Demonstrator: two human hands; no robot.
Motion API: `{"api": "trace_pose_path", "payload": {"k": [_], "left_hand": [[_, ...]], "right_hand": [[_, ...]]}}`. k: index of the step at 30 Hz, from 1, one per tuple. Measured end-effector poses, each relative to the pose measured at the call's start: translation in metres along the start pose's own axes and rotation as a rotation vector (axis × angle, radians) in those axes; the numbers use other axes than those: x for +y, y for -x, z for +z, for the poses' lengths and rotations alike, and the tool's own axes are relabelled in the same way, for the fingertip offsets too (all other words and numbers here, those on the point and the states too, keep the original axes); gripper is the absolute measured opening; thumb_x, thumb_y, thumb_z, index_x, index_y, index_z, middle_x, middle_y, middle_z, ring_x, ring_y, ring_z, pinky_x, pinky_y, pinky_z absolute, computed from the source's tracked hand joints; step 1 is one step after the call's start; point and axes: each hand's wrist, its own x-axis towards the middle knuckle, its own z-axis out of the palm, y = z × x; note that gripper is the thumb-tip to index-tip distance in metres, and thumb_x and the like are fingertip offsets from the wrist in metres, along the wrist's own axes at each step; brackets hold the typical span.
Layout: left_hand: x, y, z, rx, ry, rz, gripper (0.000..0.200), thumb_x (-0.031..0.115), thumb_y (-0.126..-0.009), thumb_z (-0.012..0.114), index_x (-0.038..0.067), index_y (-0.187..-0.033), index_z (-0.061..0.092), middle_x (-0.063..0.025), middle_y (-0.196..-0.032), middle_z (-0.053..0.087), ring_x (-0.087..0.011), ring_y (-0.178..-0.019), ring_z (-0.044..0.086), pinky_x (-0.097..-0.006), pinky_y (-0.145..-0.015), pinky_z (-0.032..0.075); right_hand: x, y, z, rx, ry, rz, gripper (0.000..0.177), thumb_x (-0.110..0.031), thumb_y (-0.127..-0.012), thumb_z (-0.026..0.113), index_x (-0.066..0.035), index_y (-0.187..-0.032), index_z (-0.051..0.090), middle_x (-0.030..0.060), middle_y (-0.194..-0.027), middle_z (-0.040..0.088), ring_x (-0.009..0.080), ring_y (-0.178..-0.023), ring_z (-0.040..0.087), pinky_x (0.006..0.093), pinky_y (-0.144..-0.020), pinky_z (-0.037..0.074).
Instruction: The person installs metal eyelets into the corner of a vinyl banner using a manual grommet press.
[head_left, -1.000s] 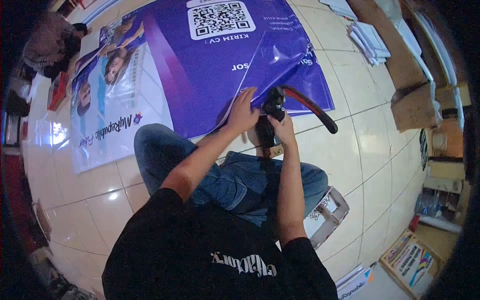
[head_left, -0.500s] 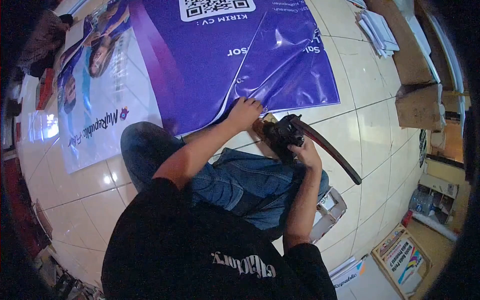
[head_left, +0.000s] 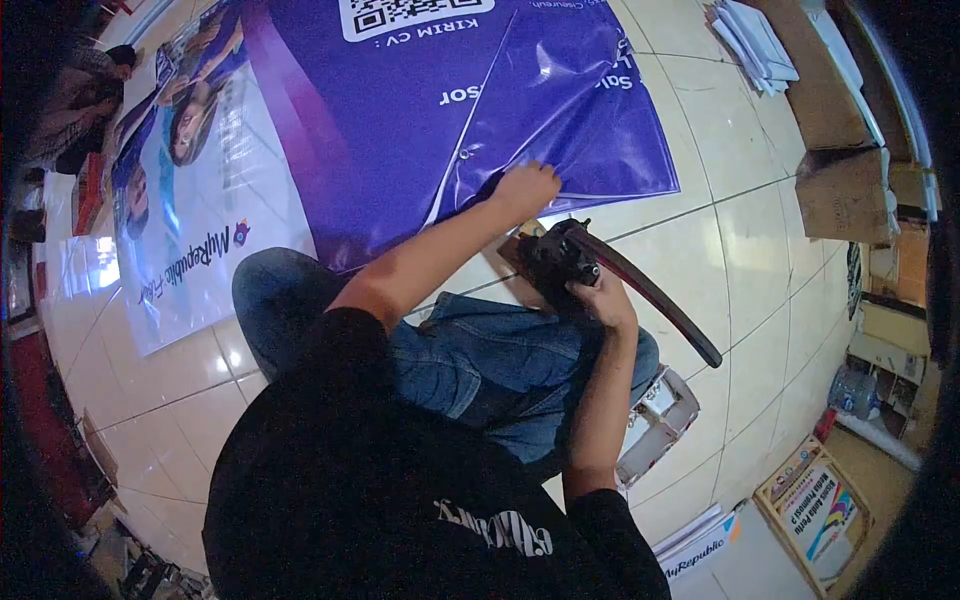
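A large purple and white vinyl banner (head_left: 400,150) is spread over the floor, its near edge folded and rippled. My left hand (head_left: 528,190) is closed on that edge, with the fingertips curled over the vinyl. A metal eyelet (head_left: 464,155) shows in the banner to the left of this hand. Just below the edge stands a black hand-lever eyelet press (head_left: 552,262) on what looks like a wooden base. My right hand (head_left: 606,300) grips the side of the press, its fingers partly hidden. The press's long curved lever (head_left: 665,300) slopes down to the right.
By my right knee sits an open compartmented box (head_left: 660,425). Cardboard boxes (head_left: 845,195) and a stack of white sheets (head_left: 752,45) line the right side. A framed sign (head_left: 818,515) lies lower right. Another person (head_left: 95,100) is at the upper left, beyond the banner.
My left hand has moved right and slightly up with the banner edge, away from the press. My right hand stays on the press. The view has shifted slightly.
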Motion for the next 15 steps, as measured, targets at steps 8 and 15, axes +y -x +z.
{"api": "trace_pose_path", "payload": {"k": [8,15], "left_hand": [[-0.078,0.005,-0.019,0.424,0.864,-0.856,0.039,0.037,-0.087,0.054,0.000,-0.084,0.067,-0.0221,-0.078,0.064,-0.0365,-0.073,0.062,-0.0452,-0.065,0.043],[-0.121,0.033,-0.010,0.372,0.665,-1.058,0.039,0.039,-0.085,0.058,0.001,-0.087,0.066,-0.0189,-0.076,0.064,-0.0334,-0.073,0.063,-0.0427,-0.067,0.046]], "right_hand": [[-0.016,0.003,0.003,0.012,-0.041,0.011,0.055,-0.003,-0.075,0.061,-0.003,-0.128,0.046,0.0058,-0.115,0.056,0.0169,-0.104,0.051,0.0307,-0.095,0.038],[-0.008,0.001,0.001,0.030,0.023,-0.016,0.054,-0.007,-0.075,0.065,-0.003,-0.126,0.048,0.0071,-0.115,0.057,0.0174,-0.106,0.052,0.0317,-0.095,0.039]]}}
